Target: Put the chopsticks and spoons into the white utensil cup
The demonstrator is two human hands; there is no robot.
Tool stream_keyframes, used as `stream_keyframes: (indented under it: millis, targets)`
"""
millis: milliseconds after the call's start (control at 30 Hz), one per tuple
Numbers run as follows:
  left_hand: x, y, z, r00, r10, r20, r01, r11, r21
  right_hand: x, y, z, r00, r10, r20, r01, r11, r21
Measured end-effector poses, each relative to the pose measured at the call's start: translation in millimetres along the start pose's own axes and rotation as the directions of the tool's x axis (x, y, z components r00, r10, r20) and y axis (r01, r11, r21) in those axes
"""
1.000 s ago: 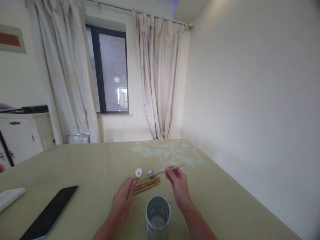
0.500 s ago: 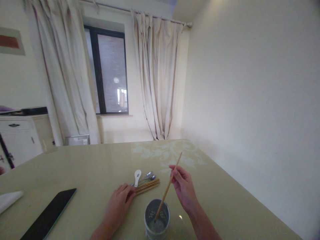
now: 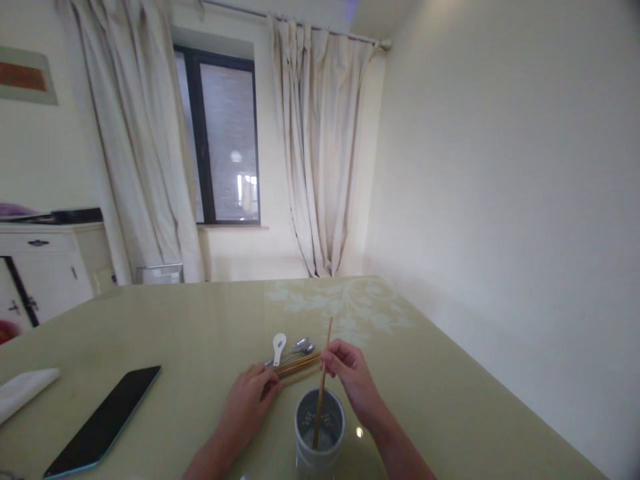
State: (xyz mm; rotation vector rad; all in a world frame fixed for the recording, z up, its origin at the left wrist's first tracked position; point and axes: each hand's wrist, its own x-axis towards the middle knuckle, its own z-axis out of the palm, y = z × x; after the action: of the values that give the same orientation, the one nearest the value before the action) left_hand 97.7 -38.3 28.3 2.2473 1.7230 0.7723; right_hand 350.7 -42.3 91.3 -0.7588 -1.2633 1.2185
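My right hand (image 3: 350, 373) is closed in a pinch on a wooden chopstick (image 3: 320, 403). The chopstick leans only slightly, its lower end inside a grey metal cup (image 3: 299, 427) with small holes in its wall. To the left of the cup, my left hand (image 3: 254, 397) closes over the near ends of a bundle of chopsticks (image 3: 299, 365) lying on the table. Just behind the bundle are a white spoon (image 3: 279, 347) and metal spoons (image 3: 301, 345), whose handles are partly hidden.
A black phone-like slab (image 3: 103, 423) lies on the glossy green table (image 3: 200, 327), with a white object (image 3: 27, 390) at the far left. A wall (image 3: 500, 233) runs along the right side. A white cabinet (image 3: 50, 267) stands beyond the left edge.
My right hand has moved left and slightly down, bringing the chopstick more upright in the cup. My left hand stays on the chopstick bundle. The view has shifted slightly.
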Motion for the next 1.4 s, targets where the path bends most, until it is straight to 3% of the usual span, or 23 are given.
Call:
stream_keyframes:
  millis: [233, 400, 567, 667, 800, 933, 1133, 1267, 1400]
  targets:
    - [1.4, 6.7, -3.0, 0.999, -0.008, 0.050, 0.007, 1.000, 0.009, -0.2, 6.0, -0.1, 1.000, 0.010, 0.013, -0.009, 1.000, -0.027]
    - [1.1, 6.8, -2.9, 1.000, -0.011, 0.027, 0.011, 1.000, -0.012, -0.7, 11.6, -1.9, 0.998, -0.046, 0.042, 0.046, 0.999, 0.006]
    - [3.3, 8.1, 0.8, 0.997, -0.070, -0.015, 0.067, 0.983, -0.168, 4.5, 26.9, -0.6, 1.000, -0.005, -0.022, 0.008, 0.993, 0.119]
    - [2.7, 13.8, 4.1, 0.989, -0.117, -0.089, 0.084, 0.948, -0.306, 8.9, 40.4, 1.0, 0.994, 0.079, -0.080, -0.079, 0.997, 0.004]
    - [-1.2, 26.0, 6.8, 0.983, -0.048, -0.178, -0.030, 0.911, -0.412, 11.9, 52.2, 2.5, 0.991, 0.127, -0.043, -0.134, 0.967, -0.218]
    - [-2.8, 31.5, 9.9, 0.979, 0.054, -0.197, -0.138, 0.884, -0.446, 12.8, 52.6, 2.5, 0.992, 0.124, 0.040, -0.114, 0.974, -0.196]
    - [-4.8, 35.3, 9.1, 0.980, 0.085, -0.179, -0.160, 0.871, -0.465, 9.2, 46.2, 8.1, 0.996, 0.071, 0.060, -0.062, 0.989, -0.134]
    - [-7.5, 39.9, 5.4, 0.981, 0.112, -0.158, -0.169, 0.893, -0.418, 9.3, 42.0, 10.9, 0.999, 0.020, -0.042, -0.024, 0.996, -0.089]
    - [-4.8, 28.8, 3.5, 0.987, 0.065, -0.149, -0.103, 0.959, -0.265, 14.4, 27.6, -7.2, 0.957, -0.085, -0.278, 0.084, 0.996, -0.017]
